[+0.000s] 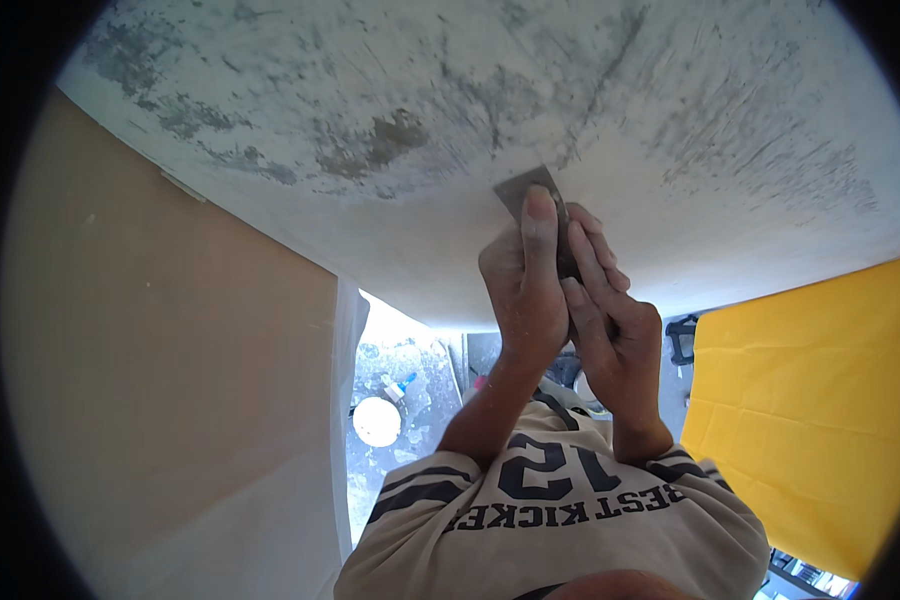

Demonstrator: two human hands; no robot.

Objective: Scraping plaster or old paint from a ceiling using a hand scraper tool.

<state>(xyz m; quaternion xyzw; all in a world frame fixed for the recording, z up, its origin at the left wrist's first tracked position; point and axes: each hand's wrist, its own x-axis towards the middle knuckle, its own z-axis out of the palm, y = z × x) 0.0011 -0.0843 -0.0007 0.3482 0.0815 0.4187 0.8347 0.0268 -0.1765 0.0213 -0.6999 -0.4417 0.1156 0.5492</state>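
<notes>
Against the pale surface [475, 125], the fingers of the left hand [525, 285] pinch the flat grey tool [516, 188]; those of the right hand [618, 325] lie together alongside, grip unclear. Smoothing seems in hand, and the next stroke calls for even pressure.

- The left hand [525, 290] holds a flat grey plate [518, 188], its thumb lying straight on the face of the plate.
- The right hand [615, 320] is just beside the left one, and its bent fingers grip the right edge of the plate.
- Above both hands spreads a white surface [750, 90] with grey patches and scratches.
- To the left of the hands stands a brownish panel [180, 350]; to their right hangs a yellow sheet [810, 390].
- Below and left of the hands, there is a round white object [377, 422].
</notes>
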